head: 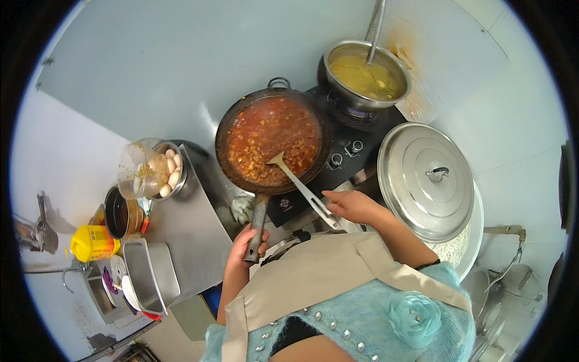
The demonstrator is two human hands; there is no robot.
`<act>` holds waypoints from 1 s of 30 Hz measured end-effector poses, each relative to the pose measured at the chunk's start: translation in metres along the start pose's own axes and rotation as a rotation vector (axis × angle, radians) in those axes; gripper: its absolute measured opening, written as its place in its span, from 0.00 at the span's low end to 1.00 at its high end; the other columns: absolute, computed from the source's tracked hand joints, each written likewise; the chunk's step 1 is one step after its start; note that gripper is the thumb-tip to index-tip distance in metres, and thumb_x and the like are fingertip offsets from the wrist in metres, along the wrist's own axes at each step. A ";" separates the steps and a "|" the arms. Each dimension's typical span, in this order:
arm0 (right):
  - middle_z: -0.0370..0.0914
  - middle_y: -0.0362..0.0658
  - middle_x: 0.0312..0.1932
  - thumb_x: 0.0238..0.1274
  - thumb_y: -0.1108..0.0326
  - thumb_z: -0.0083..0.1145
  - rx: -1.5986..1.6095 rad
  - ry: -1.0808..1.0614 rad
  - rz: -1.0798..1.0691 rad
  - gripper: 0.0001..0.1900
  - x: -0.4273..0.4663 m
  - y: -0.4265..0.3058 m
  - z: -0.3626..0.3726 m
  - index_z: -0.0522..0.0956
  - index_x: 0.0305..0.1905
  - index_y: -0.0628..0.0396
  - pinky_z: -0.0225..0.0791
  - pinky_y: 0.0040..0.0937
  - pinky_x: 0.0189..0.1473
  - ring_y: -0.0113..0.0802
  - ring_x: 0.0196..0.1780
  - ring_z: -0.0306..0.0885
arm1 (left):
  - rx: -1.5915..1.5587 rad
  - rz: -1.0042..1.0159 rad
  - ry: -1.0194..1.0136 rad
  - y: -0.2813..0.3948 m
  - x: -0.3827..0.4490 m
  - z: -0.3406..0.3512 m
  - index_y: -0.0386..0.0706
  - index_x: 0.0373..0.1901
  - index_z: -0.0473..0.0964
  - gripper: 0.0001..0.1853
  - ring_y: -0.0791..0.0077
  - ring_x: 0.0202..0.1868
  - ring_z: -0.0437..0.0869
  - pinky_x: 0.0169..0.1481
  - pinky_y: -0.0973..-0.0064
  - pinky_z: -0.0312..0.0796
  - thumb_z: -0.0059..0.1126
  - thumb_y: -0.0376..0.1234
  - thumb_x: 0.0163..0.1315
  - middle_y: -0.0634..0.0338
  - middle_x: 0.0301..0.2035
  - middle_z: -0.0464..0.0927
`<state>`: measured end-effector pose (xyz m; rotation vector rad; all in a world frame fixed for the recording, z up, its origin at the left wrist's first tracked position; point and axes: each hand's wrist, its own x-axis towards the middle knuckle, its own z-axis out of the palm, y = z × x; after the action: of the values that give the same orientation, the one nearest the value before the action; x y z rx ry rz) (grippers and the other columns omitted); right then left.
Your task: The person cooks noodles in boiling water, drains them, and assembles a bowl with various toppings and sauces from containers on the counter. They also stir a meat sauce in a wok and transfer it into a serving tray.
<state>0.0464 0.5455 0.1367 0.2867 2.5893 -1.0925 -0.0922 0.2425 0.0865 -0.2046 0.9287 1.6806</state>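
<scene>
My left hand (249, 244) is closed around the handle of a large dark wok (267, 183). Inside the wok lies a red, oily sauce (271, 135) with many small chunks. A spatula (305, 190) leans over the wok's near right rim, its blade in the sauce and its slotted handle towards my body. My right hand (350, 206) is just right of that handle, forefinger extended; it does not grip the spatula, and whether it touches it I cannot tell.
A steel pot (366, 102) of yellow liquid with a ladle sits on the lit rear burner of the black stove (316, 181). At right, a metal lid (420, 190) partly covers a basin of noodles. Left stand a bowl of eggs (174, 172), steel trays (165, 271) and a yellow jug (92, 243).
</scene>
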 end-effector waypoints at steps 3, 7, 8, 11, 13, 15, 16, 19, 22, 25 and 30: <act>0.74 0.55 0.48 0.62 0.57 0.46 0.026 0.185 0.021 0.23 -0.013 0.023 -0.003 0.67 0.58 0.57 0.67 0.42 0.50 0.52 0.48 0.73 | -0.073 0.046 0.253 -0.016 -0.002 -0.008 0.40 0.38 0.73 0.28 0.71 0.18 0.75 0.19 0.76 0.67 0.34 0.56 0.65 0.56 0.26 0.76; 0.77 0.54 0.42 0.61 0.58 0.47 -0.030 0.210 0.123 0.21 -0.039 0.053 0.012 0.68 0.57 0.54 0.69 0.45 0.44 0.51 0.43 0.76 | -0.242 -0.033 0.346 -0.035 0.003 -0.025 0.44 0.53 0.69 0.28 0.72 0.30 0.79 0.32 0.80 0.74 0.44 0.54 0.62 0.60 0.29 0.78; 0.77 0.53 0.38 0.60 0.58 0.48 -0.072 0.256 0.130 0.21 -0.050 0.058 0.024 0.69 0.56 0.54 0.70 0.46 0.40 0.51 0.40 0.76 | -0.180 -0.069 0.311 -0.041 0.010 -0.032 0.44 0.54 0.69 0.28 0.72 0.30 0.79 0.32 0.79 0.73 0.45 0.54 0.62 0.59 0.29 0.78; 0.77 0.54 0.35 0.57 0.59 0.50 0.013 0.364 0.203 0.18 -0.079 0.058 0.067 0.72 0.53 0.51 0.70 0.47 0.38 0.52 0.38 0.77 | 0.006 -0.152 0.167 -0.058 0.031 -0.058 0.44 0.54 0.69 0.26 0.71 0.31 0.79 0.33 0.78 0.73 0.45 0.52 0.62 0.59 0.30 0.78; 0.78 0.54 0.32 0.57 0.58 0.50 0.036 0.384 0.306 0.17 -0.104 0.048 0.101 0.73 0.50 0.52 0.70 0.48 0.38 0.53 0.38 0.76 | 0.129 -0.219 0.066 -0.063 0.044 -0.077 0.44 0.54 0.69 0.26 0.71 0.31 0.79 0.34 0.78 0.73 0.45 0.51 0.62 0.58 0.31 0.78; 0.78 0.52 0.31 0.56 0.57 0.50 0.030 0.323 0.470 0.17 -0.129 0.029 0.138 0.73 0.48 0.52 0.70 0.49 0.37 0.54 0.37 0.76 | 0.233 -0.296 -0.015 -0.070 0.057 -0.091 0.44 0.54 0.69 0.25 0.70 0.32 0.78 0.35 0.77 0.73 0.46 0.50 0.62 0.58 0.32 0.78; 0.78 0.52 0.34 0.56 0.55 0.49 0.084 0.308 0.511 0.17 -0.145 0.020 0.156 0.75 0.45 0.52 0.69 0.47 0.39 0.54 0.40 0.76 | 0.280 -0.325 -0.045 -0.074 0.060 -0.094 0.44 0.54 0.69 0.25 0.70 0.32 0.78 0.35 0.77 0.73 0.46 0.49 0.62 0.57 0.32 0.77; 0.77 0.53 0.36 0.58 0.55 0.47 0.285 0.212 0.572 0.17 -0.195 -0.007 0.191 0.75 0.46 0.51 0.68 0.47 0.40 0.52 0.40 0.76 | 0.378 -0.407 -0.150 -0.091 0.071 -0.096 0.44 0.55 0.68 0.24 0.70 0.33 0.78 0.36 0.76 0.73 0.46 0.47 0.62 0.57 0.33 0.77; 0.78 0.50 0.42 0.56 0.56 0.48 0.305 0.316 0.628 0.19 -0.248 -0.026 0.203 0.75 0.51 0.50 0.67 0.44 0.48 0.49 0.48 0.75 | 0.479 -0.475 -0.268 -0.110 0.082 -0.079 0.44 0.55 0.68 0.23 0.69 0.34 0.78 0.37 0.75 0.72 0.47 0.46 0.62 0.56 0.34 0.77; 0.78 0.49 0.43 0.54 0.59 0.51 0.313 0.456 0.877 0.20 -0.288 -0.031 0.211 0.74 0.53 0.50 0.66 0.43 0.49 0.49 0.48 0.74 | 0.578 -0.525 -0.378 -0.130 0.089 -0.056 0.44 0.55 0.68 0.22 0.69 0.34 0.77 0.38 0.74 0.72 0.47 0.44 0.62 0.55 0.35 0.76; 0.76 0.51 0.45 0.53 0.60 0.53 0.392 0.799 0.972 0.22 -0.414 -0.016 0.236 0.72 0.55 0.50 0.67 0.43 0.50 0.49 0.48 0.74 | 0.680 -0.568 -0.528 -0.168 0.085 0.012 0.44 0.56 0.67 0.21 0.68 0.36 0.77 0.40 0.72 0.72 0.48 0.41 0.62 0.54 0.36 0.76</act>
<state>0.4762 0.3389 0.1417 2.1474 2.1504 -1.1685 0.0317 0.3204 -0.0330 0.3890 0.8729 0.7704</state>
